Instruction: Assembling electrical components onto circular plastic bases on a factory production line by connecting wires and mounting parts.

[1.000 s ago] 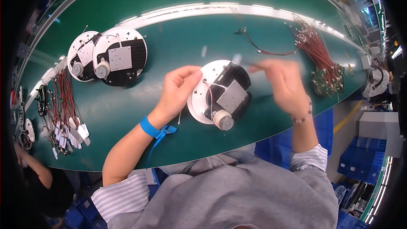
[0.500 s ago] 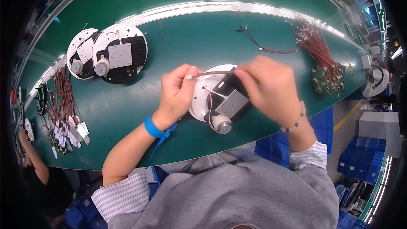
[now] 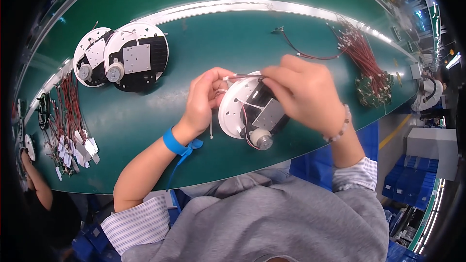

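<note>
A round white disc assembly [image 3: 232,114] with black parts, a metal plate and a small motor [image 3: 262,139] rests tilted on the bench in front of me. Above its far rim, a dark red wire [image 3: 246,76] with a white connector stretches between my hands. My right hand [image 3: 310,92] pinches its right part. At the connector end, my left hand [image 3: 204,94] is closed, with thin white loops of cable [image 3: 221,87] between its fingers. A thin white tail dangles below that palm. My left wrist wears a blue strap [image 3: 177,143] with a cord.
Two similar disc assemblies [image 3: 138,75] overlap at the left. Nearer, red wires with pale plates [image 3: 77,148] lie bunched. Right, a bundle of red wires [image 3: 361,53] ends in green boards; one loose wire [image 3: 310,57] lies beside it. Another person's arm [image 3: 41,187] shows far left.
My left fingers have shifted up and curled around thin white cable loops that now show. The right hand has moved slightly left along the wire. The disc assembly has shifted a little right.
</note>
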A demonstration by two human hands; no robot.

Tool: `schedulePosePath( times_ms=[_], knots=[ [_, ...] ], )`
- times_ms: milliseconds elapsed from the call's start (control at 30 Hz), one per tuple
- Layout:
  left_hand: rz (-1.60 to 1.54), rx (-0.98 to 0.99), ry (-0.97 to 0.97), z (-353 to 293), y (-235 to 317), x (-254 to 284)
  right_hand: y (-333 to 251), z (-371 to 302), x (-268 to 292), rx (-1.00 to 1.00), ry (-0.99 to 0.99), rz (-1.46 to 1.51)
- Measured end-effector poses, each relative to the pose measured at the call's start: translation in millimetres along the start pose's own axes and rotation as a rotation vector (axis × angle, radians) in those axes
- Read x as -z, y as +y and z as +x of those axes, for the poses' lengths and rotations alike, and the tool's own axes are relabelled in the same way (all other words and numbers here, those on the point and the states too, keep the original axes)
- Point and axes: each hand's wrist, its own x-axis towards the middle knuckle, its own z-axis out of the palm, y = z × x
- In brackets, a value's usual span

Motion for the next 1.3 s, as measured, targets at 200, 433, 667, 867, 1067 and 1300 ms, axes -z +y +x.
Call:
schedulePosePath(
  times_ms=[200, 433, 667, 867, 1067, 1300],
  knots=[
    [0.254, -0.213, 0.084, 0, -8, -6, -6, 4, -10, 0.043, 0.020, 0.068],
    [0.311, -0.196, 0.071, 0, -9, -8, -11, 4, -15, 0.059, 0.006, 0.054],
    [0.409, -0.116, -0.176, -4, 0, 0, -15, -11, -2, -0.060, 0.085, 0.200],
    [0.125, -0.008, -0.091, -2, 1, -10, -22, -19, -9, -0.085, 0.047, 0.305],
    [-0.001, 0.062, -0.075, -3, -1, -11, -24, -17, -19, -0.125, 0.078, 0.342],
    [-0.038, 0.059, -0.046, -3, -9, -10, -30, -19, -23, 0.000, 0.075, 0.041]
  ],
)
